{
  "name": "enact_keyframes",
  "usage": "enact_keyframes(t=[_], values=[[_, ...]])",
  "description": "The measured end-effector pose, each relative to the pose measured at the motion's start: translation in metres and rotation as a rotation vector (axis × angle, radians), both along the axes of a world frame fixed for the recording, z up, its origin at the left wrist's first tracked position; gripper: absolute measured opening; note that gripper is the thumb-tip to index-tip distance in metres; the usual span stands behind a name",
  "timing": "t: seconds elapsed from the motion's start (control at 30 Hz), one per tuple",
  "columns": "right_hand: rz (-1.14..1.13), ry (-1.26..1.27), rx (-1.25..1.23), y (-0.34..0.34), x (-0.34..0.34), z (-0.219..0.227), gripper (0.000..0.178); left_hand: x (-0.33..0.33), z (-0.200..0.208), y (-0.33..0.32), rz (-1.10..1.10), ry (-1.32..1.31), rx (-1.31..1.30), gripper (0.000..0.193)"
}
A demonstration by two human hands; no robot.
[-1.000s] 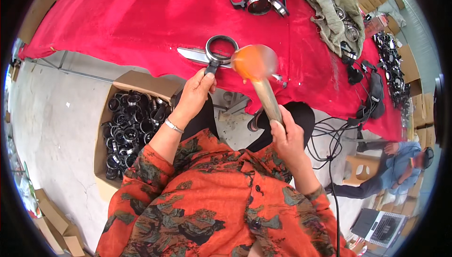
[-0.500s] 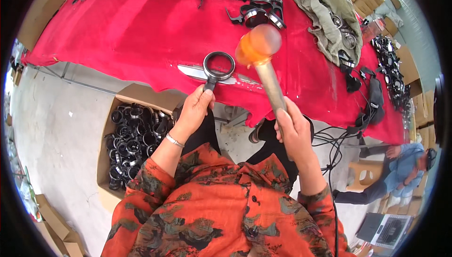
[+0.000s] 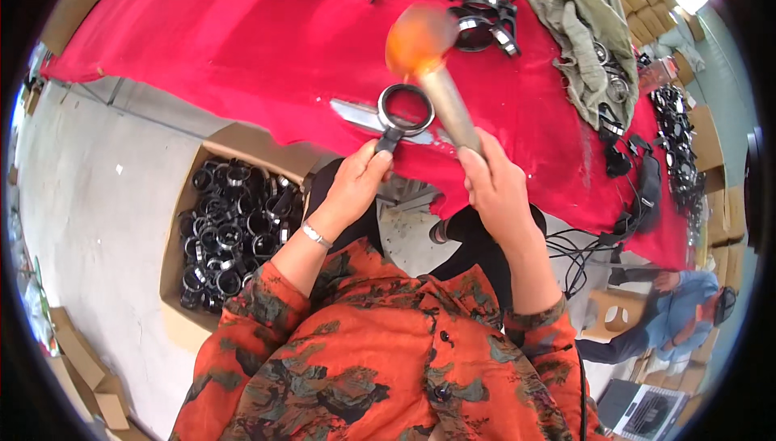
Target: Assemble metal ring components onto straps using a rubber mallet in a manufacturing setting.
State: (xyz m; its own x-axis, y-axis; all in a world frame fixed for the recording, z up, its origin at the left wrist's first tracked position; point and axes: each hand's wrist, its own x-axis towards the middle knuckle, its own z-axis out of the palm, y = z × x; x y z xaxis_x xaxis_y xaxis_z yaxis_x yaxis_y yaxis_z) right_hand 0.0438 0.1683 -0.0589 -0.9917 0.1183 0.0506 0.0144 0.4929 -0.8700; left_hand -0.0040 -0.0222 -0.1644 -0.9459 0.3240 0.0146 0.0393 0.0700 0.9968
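Note:
My left hand [image 3: 353,189] is closed around the short black handle of a ring-shaped part [image 3: 396,129], which has a black and silver rim. The ring rests over a flat metal plate [image 3: 356,114] at the near edge of the red-covered table. A mallet [image 3: 447,101] with a rounded amber head is gripped by its handle in my right hand [image 3: 495,182]. Its head, blurred by motion, is raised just beyond the ring and appears apart from it.
More black and silver rings [image 3: 477,16] lie at the table's far side, near a grey-green cloth sack [image 3: 578,61]. A carton [image 3: 174,259] full of such parts stands below left. Black cables [image 3: 578,247] hang at right; a seated person [image 3: 683,312] is beyond.
The mallet head has swung left and away from me, from right of the ring to just beyond it. The whole view has shifted, while my left hand keeps its hold on the ring's handle.

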Motion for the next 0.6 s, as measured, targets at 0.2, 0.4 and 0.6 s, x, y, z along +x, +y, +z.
enact_keyframes(t=[0.2, 0.4, 0.6], values=[[-0.047, -0.201, -0.1, 0.011, -0.012, 0.007, 0.03, 0.024, 0.001, -0.016, 0.09, 0.126, 0.02, 0.026], [-0.176, -0.204, -0.337, 0.043, 0.042, -0.014, 0.037, 0.094, -0.055, -0.14, 0.5, 0.06, -0.417, 0.02], [-0.286, -0.163, -0.46, 0.066, 0.069, -0.034, 0.028, 0.055, -0.13, -0.209, 0.221, 0.291, -0.925, 0.025]])
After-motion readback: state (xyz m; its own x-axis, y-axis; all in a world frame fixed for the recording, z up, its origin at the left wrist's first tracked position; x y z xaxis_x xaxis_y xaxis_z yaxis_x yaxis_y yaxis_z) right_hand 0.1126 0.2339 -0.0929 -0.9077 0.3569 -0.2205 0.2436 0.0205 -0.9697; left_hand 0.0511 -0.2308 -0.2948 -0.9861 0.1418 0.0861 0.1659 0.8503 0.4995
